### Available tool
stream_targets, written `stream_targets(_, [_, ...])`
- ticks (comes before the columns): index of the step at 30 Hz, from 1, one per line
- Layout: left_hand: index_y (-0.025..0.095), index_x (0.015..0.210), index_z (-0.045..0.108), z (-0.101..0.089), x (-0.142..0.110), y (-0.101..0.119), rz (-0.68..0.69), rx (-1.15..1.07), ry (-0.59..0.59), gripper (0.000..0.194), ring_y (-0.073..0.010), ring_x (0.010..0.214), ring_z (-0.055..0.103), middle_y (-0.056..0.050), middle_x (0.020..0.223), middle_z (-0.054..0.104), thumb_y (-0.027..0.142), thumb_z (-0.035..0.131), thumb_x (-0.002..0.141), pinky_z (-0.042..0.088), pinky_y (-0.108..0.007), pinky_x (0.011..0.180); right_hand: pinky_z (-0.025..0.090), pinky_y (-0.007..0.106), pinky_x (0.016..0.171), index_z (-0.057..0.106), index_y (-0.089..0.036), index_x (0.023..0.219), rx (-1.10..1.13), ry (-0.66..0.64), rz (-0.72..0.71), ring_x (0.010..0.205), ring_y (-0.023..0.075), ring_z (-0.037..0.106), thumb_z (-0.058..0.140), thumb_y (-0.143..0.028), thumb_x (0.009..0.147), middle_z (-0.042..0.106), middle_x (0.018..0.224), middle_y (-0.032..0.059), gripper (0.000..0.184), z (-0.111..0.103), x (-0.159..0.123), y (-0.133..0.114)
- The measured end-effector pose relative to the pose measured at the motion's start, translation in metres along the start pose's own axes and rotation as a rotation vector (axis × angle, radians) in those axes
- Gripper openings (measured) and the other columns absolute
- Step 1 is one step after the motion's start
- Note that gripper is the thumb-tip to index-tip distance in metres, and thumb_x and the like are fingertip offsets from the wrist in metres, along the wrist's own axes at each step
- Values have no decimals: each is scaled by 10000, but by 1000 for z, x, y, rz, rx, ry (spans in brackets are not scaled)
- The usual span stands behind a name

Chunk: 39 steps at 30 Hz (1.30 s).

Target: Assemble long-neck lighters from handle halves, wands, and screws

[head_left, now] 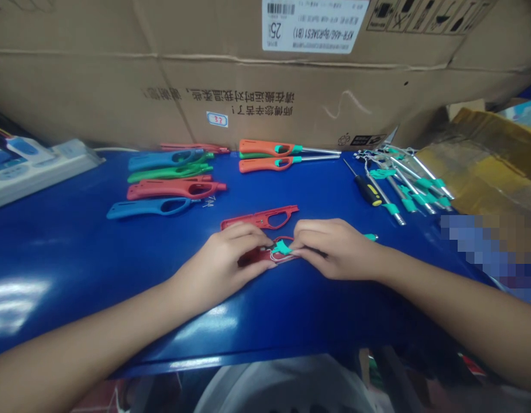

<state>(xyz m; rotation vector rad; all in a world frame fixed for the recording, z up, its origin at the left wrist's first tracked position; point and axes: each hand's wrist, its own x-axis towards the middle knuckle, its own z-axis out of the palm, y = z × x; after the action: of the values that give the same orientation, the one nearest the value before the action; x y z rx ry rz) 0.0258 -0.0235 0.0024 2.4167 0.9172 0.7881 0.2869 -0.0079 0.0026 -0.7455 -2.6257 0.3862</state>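
On the blue table, a red lighter shell half (253, 257) lies under my two hands, with thin white wires and a small green trigger (282, 248) in it. My left hand (228, 255) is closed around the shell's handle end, thumb along its near edge. From the other side, my right hand (329, 246) pinches at the trigger, fingertips pressed together. A green piece on a metal lighter tube (371, 237) peeks out behind that hand. Just beyond them rests the other red shell half (260, 219), separate from the one I hold. My fingers partly hide the wires and the shell's inside.
Blue, green and red shells (170, 188) lie at the back left, near a white power strip (41, 169). Orange lighters (265, 165) with metal tubes lie by the cardboard box (196, 74). A screwdriver (368, 190) and several wired tubes (414, 183) are at the right.
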Motion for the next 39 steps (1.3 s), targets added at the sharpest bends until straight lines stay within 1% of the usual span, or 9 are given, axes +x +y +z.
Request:
stream_targets(3, [141, 1084, 728, 0, 0, 0, -16, -4, -1, 216, -209, 971, 705, -76, 1022, 738, 253, 762, 902, 580, -313, 833, 414, 267, 659, 660, -193, 953, -22, 27, -17, 783, 154, 595, 478, -252, 1045, 664, 900, 51, 212, 1, -1, 0])
stream_targets(7, [138, 1089, 724, 0, 0, 0, -19, -8, 3, 220, -195, 991, 699, -70, 1039, 733, 245, 766, 901, 569, -296, 854, 428, 264, 679, 687, -186, 979, -28, 41, -54, 808, 152, 611, 483, -219, 1038, 683, 943, 62, 215, 1, -2, 1])
stream_targets(14, [154, 1076, 721, 0, 1, 1, -43, -30, -13, 203, -149, 936, 685, -35, 1018, 719, 217, 775, 890, 550, -254, 840, 398, 249, 623, 691, -152, 961, -61, 126, -110, 768, 134, 592, 517, -163, 1010, 665, 913, 63, 181, 3, -2, 1])
stream_targets(20, [145, 1062, 726, 0, 2, 3, -93, -33, -16, 195, -160, 922, 684, -54, 1034, 714, 223, 770, 889, 557, -268, 826, 411, 246, 641, 708, -161, 971, -60, 105, -115, 767, 132, 596, 536, -166, 1004, 675, 917, 56, 176, 2, 0, -2])
stream_targets(27, [148, 1069, 705, 0, 0, 4, -73, 18, -22, 192, -171, 936, 687, -46, 1019, 723, 241, 752, 908, 563, -289, 859, 420, 251, 640, 728, -162, 986, -46, 99, -110, 761, 129, 603, 542, -182, 1006, 686, 928, 55, 189, 1, 0, -3])
stream_targets(31, [139, 1238, 662, 0, -2, 5, 2, 83, -16, 309, -198, 1054, 669, -78, 1135, 710, 237, 706, 948, 553, -322, 937, 422, 264, 640, 723, -162, 978, -111, 70, -120, 746, 132, 605, 524, -198, 1016, 700, 930, 52, 206, 0, 0, -3])
stream_targets(33, [148, 1290, 657, 1, -4, 4, 48, 111, -31, 322, -199, 1051, 656, -80, 1119, 695, 230, 662, 979, 555, -332, 940, 426, 281, 648, 721, -156, 988, -188, 37, -150, 742, 142, 604, 499, -196, 1022, 713, 939, 57, 228, -2, 0, -4])
stream_targets(35, [153, 1280, 677, 2, -5, 4, 83, 139, -47, 293, -198, 1026, 649, -80, 1083, 681, 239, 621, 1005, 562, -343, 934, 421, 301, 642, 723, -146, 1004, -273, -9, -187, 755, 159, 610, 460, -184, 1030, 722, 952, 69, 267, -5, 1, -5])
stream_targets(39, [140, 1277, 691, 5, -6, 6, 109, 270, -98, 302, -221, 1014, 646, -105, 1110, 665, 262, 544, 1043, 588, -388, 910, 396, 324, 607, 725, -125, 1033, -362, -96, -204, 787, 183, 623, 414, -167, 1033, 718, 959, 86, 313, -11, 3, -10])
